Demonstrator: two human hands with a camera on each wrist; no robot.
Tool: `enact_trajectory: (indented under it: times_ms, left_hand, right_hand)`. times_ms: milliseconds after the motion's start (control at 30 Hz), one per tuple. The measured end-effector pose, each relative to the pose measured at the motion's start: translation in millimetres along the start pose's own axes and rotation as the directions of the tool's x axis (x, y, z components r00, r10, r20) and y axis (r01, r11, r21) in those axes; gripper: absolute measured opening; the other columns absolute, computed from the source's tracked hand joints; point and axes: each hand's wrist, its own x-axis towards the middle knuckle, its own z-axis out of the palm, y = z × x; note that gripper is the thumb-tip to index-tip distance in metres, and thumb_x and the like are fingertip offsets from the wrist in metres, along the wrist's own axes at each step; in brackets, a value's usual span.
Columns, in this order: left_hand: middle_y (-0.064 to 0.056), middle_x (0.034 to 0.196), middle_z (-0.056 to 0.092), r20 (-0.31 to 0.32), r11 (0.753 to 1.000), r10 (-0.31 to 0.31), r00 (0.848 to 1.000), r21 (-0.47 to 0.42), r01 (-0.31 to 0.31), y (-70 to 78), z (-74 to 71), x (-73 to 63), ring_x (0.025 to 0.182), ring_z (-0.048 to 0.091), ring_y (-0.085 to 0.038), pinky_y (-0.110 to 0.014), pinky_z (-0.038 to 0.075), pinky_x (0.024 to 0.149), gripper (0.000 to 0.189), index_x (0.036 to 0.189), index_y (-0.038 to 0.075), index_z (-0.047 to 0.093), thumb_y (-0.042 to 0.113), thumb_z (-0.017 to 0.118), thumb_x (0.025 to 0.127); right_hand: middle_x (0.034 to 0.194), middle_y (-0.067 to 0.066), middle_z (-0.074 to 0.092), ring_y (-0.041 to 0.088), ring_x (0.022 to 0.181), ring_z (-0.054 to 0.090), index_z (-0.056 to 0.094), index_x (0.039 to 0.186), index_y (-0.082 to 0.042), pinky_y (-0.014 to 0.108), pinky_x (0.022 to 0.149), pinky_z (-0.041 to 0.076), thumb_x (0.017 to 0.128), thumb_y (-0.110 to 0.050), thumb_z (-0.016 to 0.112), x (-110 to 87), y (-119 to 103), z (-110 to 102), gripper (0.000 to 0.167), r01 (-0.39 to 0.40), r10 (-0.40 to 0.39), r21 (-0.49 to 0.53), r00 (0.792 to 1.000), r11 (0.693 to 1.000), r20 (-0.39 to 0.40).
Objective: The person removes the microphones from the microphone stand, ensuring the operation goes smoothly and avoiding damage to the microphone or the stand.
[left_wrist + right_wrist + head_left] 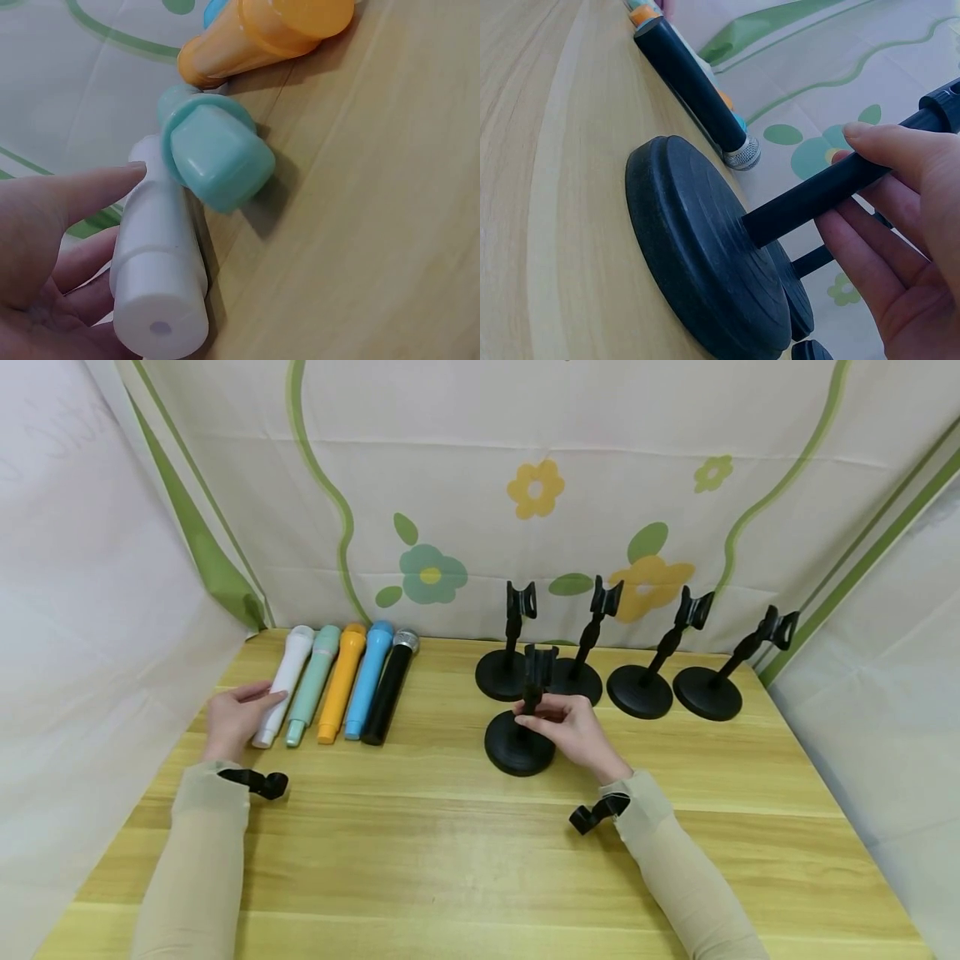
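My left hand [234, 720] is at the lower part of a white microphone [286, 685], the leftmost in a row. In the left wrist view, the thumb lies over its barrel and the fingers curl along its left side; their tips are hidden. A mint-green microphone [221, 154] lies beside it. My right hand [573, 731] pinches the stem of a black microphone stand [519, 745] between thumb and fingers. This stand is upright, in front of the other stands, with its cradle on top. Whether its round base [697, 247] touches the table cannot be told.
Orange [342, 685], blue [369, 681] and black [390, 689] microphones complete the row at the left. Several more black stands, including one at the far right [708, 693], line the back of the wooden table [420, 860]. A flowered cloth [465, 510] hangs behind.
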Motion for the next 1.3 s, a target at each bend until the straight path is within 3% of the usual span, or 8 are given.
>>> enact_trajectory:
  times_ms: [267, 400, 533, 700, 867, 1067, 1300]
  left_hand:
    - [-0.016, 0.146, 0.054, -0.001, 0.999, 0.033, 0.999, -0.013, -0.033, 2.4, -1.9, -0.9, 0.123, 0.055, -0.021, -0.037, 0.045, 0.106, 0.071, 0.150, 0.009, 0.051, 0.045, 0.073, 0.093]
    - [-0.013, 0.145, 0.055, -0.035, 0.997, 0.043, 0.998, -0.057, -0.045, 9.3, -3.4, -4.0, 0.119, 0.056, -0.014, -0.027, 0.047, 0.101, 0.072, 0.150, 0.009, 0.051, 0.044, 0.075, 0.092]
    - [-0.010, 0.144, 0.058, -0.083, 0.988, 0.098, 0.992, -0.111, -0.107, 22.0, -4.3, -10.0, 0.118, 0.057, -0.011, -0.016, 0.048, 0.090, 0.071, 0.149, 0.011, 0.054, 0.044, 0.077, 0.090]
    - [-0.008, 0.144, 0.058, -0.068, 0.964, 0.195, 0.978, -0.169, -0.204, 43.3, 0.7, -18.4, 0.121, 0.058, -0.012, -0.020, 0.048, 0.096, 0.072, 0.149, 0.012, 0.054, 0.043, 0.079, 0.089]
    - [-0.008, 0.138, 0.062, -0.070, 0.934, 0.311, 0.948, -0.159, -0.318, 64.8, 10.9, -30.5, 0.117, 0.060, -0.009, -0.022, 0.049, 0.098, 0.065, 0.146, 0.013, 0.058, 0.039, 0.079, 0.090]
    - [-0.012, 0.131, 0.066, -0.062, 0.877, 0.445, 0.893, -0.169, -0.449, 85.5, 29.1, -47.4, 0.110, 0.063, -0.009, -0.018, 0.051, 0.089, 0.054, 0.139, 0.012, 0.065, 0.032, 0.080, 0.091]
    - [-0.010, 0.126, 0.068, 0.031, 0.818, 0.547, 0.837, -0.233, -0.526, 103.2, 58.6, -65.8, 0.112, 0.064, -0.019, -0.021, 0.052, 0.091, 0.053, 0.134, 0.007, 0.067, 0.032, 0.081, 0.090]
  right_hand:
    - [0.106, 0.012, 0.075, 0.024, 0.097, 0.072, 0.075, 0.111, 0.004, 0.031, 0.086, 0.058, 0.093, -0.003, 0.075, 1.3, 2, 0, 0.019, 0.018, -0.018, 0.017, 1.000, 1.000, 0.001]
    - [0.105, 0.010, 0.075, 0.024, 0.097, 0.072, 0.075, 0.111, 0.004, 0.031, 0.085, 0.059, 0.093, -0.004, 0.075, 1.3, 2, -1, 0.019, 0.021, -0.021, 0.012, 1.000, 1.000, 0.002]
    - [0.105, 0.010, 0.075, 0.025, 0.097, 0.072, 0.075, 0.111, 0.004, 0.031, 0.085, 0.058, 0.094, -0.004, 0.075, 1.5, 2, -1, 0.019, 0.023, -0.023, 0.011, 1.000, 1.000, 0.004]
    - [0.106, 0.012, 0.075, 0.026, 0.097, 0.072, 0.075, 0.111, 0.003, 0.031, 0.086, 0.058, 0.094, -0.004, 0.075, 1.1, 1, -1, 0.019, 0.018, -0.018, 0.012, 1.000, 1.000, 0.003]
    - [0.107, 0.012, 0.075, 0.023, 0.098, 0.072, 0.075, 0.112, 0.003, 0.031, 0.086, 0.058, 0.094, -0.004, 0.074, 0.6, 1, -1, 0.019, 0.007, -0.007, 0.012, 1.000, 1.000, 0.009]
    - [0.106, 0.011, 0.075, 0.022, 0.097, 0.072, 0.074, 0.113, 0.006, 0.030, 0.086, 0.058, 0.094, -0.004, 0.074, 0.8, 1, -1, 0.021, 0.011, -0.011, 0.008, 1.000, 1.000, 0.007]
    - [0.107, 0.012, 0.075, 0.023, 0.098, 0.072, 0.074, 0.113, 0.006, 0.031, 0.086, 0.058, 0.094, -0.004, 0.075, 0.8, 2, -1, 0.021, 0.012, -0.012, 0.016, 1.000, 1.000, 0.006]
